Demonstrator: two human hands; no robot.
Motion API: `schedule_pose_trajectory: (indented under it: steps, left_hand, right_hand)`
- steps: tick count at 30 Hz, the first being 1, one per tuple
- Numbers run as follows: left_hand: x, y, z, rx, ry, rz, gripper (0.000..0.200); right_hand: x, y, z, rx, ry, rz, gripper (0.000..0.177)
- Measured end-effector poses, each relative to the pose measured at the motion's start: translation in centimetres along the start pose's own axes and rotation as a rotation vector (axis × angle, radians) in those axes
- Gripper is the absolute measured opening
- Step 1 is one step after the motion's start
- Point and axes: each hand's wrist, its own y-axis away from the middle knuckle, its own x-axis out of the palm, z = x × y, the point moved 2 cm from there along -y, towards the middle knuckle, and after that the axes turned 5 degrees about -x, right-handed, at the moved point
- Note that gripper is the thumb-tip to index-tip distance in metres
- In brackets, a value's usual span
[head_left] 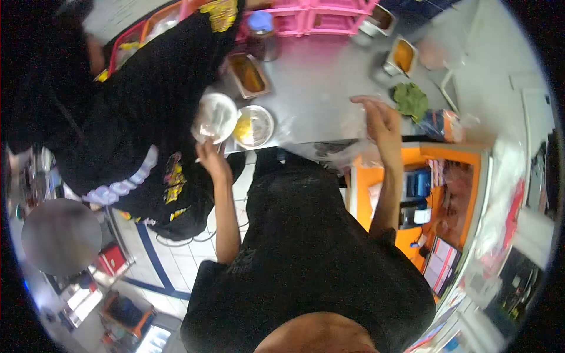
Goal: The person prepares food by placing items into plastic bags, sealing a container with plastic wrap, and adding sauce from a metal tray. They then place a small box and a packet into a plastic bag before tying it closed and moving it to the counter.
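My left hand (212, 160) has its fingers at the near rim of a white bowl (218, 116) and grips it; the bowl's contents are washed out by glare. Just right of it, a second round white bowl (255, 130) with something yellow inside stands at the metal table's (315, 82) near edge. My right hand (381, 117) is above the table's right part, fingers stretched toward the left, holding nothing I can see. Clear plastic (353, 154) hangs at the table edge below it. Green leaves (410, 101) lie to its right.
A person in black (147, 106) stands close on my left. Metal containers of orange-brown food stand at the back left (249, 75) and right (402, 56). Behind are a blue-lidded jar (262, 38) and pink baskets (306, 19). An orange shelf unit (406, 238) stands right.
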Motion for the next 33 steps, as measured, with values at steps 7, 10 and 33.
schedule_pose_trajectory:
  steps: [7,10,33]
  left_hand:
    - [2.2,5.9,-0.8,0.023,-0.09,0.085,0.012]
    - [2.8,6.5,-0.6,0.012,-0.093,0.11,0.013]
    - [17.3,-7.3,-0.4,0.543,-1.345,0.029,0.089]
  right_hand:
    - [1.4,-1.4,-0.6,-0.027,-0.108,0.123,0.024]
    - [1.8,-1.6,-0.7,-0.017,-0.086,0.144,0.023]
    - [5.0,-15.3,-10.7,-0.144,0.216,-0.343,0.018]
